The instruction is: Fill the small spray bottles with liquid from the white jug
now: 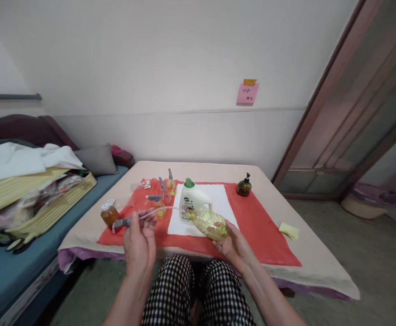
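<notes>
My left hand is closed on a grey pump head whose pale flexible tube stretches right to the neck of a clear yellowish bottle. That bottle lies tilted in the grip of my right hand, its neck pointing left. Whether the tube's end sits inside the neck is hard to make out. Behind the bottle stands a white jug with a green cap on a white sheet. Close to my left hand are an amber bottle and several pump bottles, one with a grey head.
A red cloth covers the table's middle. At the right are a dark green pump bottle and a folded yellow cloth. A bed adjoins on the left; a wall rises behind.
</notes>
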`<move>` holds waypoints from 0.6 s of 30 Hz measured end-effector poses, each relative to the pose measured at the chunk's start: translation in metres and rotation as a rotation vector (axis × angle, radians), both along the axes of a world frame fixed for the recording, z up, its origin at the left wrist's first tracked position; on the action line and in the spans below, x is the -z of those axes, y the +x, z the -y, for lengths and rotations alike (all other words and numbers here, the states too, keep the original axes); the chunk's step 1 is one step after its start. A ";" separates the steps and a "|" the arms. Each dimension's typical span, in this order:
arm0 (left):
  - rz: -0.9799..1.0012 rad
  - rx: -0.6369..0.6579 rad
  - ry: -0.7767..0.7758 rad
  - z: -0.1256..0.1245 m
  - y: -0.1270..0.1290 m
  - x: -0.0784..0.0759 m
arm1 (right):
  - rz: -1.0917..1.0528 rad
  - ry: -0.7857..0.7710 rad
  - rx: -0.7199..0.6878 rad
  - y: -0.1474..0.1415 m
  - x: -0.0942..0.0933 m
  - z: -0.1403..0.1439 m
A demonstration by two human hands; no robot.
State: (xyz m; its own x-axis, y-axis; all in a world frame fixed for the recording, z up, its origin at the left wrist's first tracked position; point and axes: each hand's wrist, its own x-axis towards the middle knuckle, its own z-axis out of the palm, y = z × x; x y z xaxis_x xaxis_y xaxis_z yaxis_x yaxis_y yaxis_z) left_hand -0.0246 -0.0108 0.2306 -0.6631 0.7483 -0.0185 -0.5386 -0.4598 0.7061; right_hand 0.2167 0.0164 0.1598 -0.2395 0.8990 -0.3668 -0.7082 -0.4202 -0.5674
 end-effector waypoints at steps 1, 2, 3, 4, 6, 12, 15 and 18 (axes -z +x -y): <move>-0.019 0.019 -0.013 0.000 0.001 0.001 | 0.007 -0.001 -0.002 -0.001 0.001 0.000; -0.043 0.052 -0.034 0.000 0.004 0.003 | 0.012 0.002 -0.007 -0.003 0.001 0.000; -0.073 0.091 -0.064 0.001 0.007 0.005 | 0.015 0.006 -0.014 -0.006 0.001 0.001; -0.110 0.136 -0.101 0.001 0.012 0.008 | 0.017 0.015 -0.019 -0.010 0.000 0.002; -0.206 0.242 -0.174 0.004 0.022 0.015 | 0.022 0.058 -0.027 -0.020 -0.003 0.005; -0.313 0.362 -0.228 0.011 0.037 0.022 | 0.061 0.305 0.000 -0.050 -0.018 0.030; -0.273 0.395 -0.202 0.010 0.031 0.019 | 0.019 0.364 -0.011 -0.057 -0.022 0.042; -0.181 0.454 -0.163 0.006 0.024 0.018 | 0.025 0.350 -0.009 -0.058 -0.023 0.047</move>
